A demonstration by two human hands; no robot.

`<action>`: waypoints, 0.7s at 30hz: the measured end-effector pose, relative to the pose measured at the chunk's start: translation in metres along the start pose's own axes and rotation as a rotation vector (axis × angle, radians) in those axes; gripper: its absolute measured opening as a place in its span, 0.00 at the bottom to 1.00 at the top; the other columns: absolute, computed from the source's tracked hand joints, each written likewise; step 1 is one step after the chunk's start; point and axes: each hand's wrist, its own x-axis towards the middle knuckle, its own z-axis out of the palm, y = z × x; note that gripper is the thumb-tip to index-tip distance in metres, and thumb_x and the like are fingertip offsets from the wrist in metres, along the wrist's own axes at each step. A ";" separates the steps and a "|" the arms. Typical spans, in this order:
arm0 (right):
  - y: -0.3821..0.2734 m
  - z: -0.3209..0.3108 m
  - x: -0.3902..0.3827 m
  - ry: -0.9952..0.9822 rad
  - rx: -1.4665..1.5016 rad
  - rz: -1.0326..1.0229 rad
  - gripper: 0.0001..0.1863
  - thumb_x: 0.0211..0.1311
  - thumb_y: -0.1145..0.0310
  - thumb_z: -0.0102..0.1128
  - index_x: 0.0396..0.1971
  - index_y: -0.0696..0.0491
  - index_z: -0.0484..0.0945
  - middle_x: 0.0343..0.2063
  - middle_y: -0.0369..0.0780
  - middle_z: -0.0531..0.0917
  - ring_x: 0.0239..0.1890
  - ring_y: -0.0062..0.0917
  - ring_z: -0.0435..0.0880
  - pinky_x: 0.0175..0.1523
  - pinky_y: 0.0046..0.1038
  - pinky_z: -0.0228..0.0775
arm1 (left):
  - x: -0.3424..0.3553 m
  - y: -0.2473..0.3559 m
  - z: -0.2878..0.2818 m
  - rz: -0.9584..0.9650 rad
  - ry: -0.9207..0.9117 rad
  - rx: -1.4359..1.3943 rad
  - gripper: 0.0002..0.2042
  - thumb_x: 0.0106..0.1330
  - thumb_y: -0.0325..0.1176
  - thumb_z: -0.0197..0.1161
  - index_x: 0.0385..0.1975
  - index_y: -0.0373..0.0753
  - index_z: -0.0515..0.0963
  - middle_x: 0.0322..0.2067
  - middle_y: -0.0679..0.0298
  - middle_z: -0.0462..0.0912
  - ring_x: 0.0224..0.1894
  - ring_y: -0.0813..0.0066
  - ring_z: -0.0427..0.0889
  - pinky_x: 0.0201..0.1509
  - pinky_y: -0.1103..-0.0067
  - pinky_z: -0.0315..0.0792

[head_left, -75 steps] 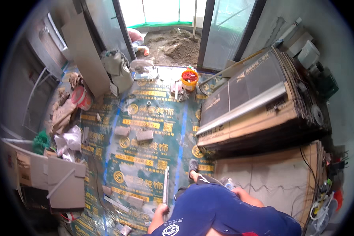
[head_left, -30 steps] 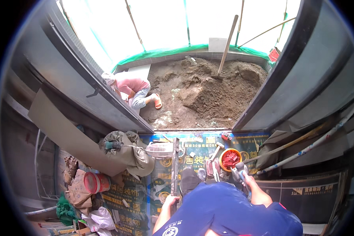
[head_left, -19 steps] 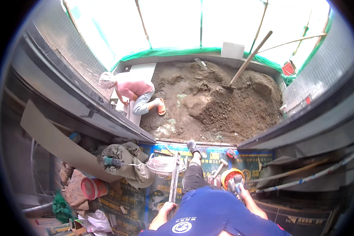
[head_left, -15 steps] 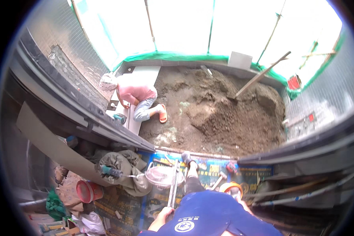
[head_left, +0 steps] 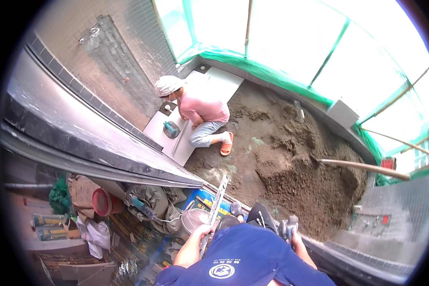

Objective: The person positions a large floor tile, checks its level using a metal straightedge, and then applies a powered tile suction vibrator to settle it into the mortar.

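Observation:
My left hand (head_left: 201, 230) is closed around a long, narrow metal straightedge (head_left: 219, 198). Its far end reaches up over the edge of the sand bed (head_left: 245, 171). On the right, my right hand (head_left: 296, 237) has its fingers closed at a grey object (head_left: 289, 224) beside my dark trouser leg; what kind of thing it is does not show clearly. A round fan-like grille (head_left: 194, 220) lies close to my left hand, partly behind the straightedge.
A person in a pink shirt (head_left: 207, 107) crouches by pale tiles (head_left: 183, 155) with a teal power tool (head_left: 171, 128). A shovel (head_left: 362, 168) stands in the sand heap. A dark door frame (head_left: 105, 157) crosses at left, near a red bucket (head_left: 107, 202) and a white bag (head_left: 94, 233).
My view has turned and come nearer the sand bed. The straightedge has risen and tilted forward in my left hand. My right hand is now at the grey object; the orange-rimmed container beside it has left view.

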 end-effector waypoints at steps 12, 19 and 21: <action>-0.247 0.068 0.101 -0.107 -0.211 0.012 0.35 0.65 0.33 0.47 0.40 0.56 0.77 0.19 0.43 0.78 0.17 0.31 0.75 0.23 0.35 0.69 | 0.076 0.097 0.004 -0.056 0.070 -0.009 0.16 0.52 0.33 0.62 0.37 0.29 0.84 0.38 0.53 0.86 0.38 0.62 0.83 0.42 0.70 0.75; -0.428 0.080 0.177 0.027 -0.398 -0.035 0.37 0.63 0.32 0.49 0.39 0.58 0.78 0.21 0.45 0.79 0.18 0.33 0.77 0.25 0.36 0.70 | 0.163 0.287 0.020 -0.081 0.012 -0.155 0.12 0.52 0.31 0.60 0.31 0.29 0.83 0.29 0.53 0.83 0.28 0.61 0.80 0.32 0.66 0.72; -0.490 0.077 0.187 0.068 -0.474 -0.054 0.38 0.63 0.32 0.49 0.39 0.59 0.79 0.21 0.45 0.80 0.18 0.33 0.78 0.25 0.37 0.71 | 0.190 0.340 0.032 -0.063 0.037 -0.112 0.12 0.52 0.31 0.60 0.32 0.30 0.83 0.29 0.53 0.83 0.27 0.61 0.79 0.32 0.66 0.72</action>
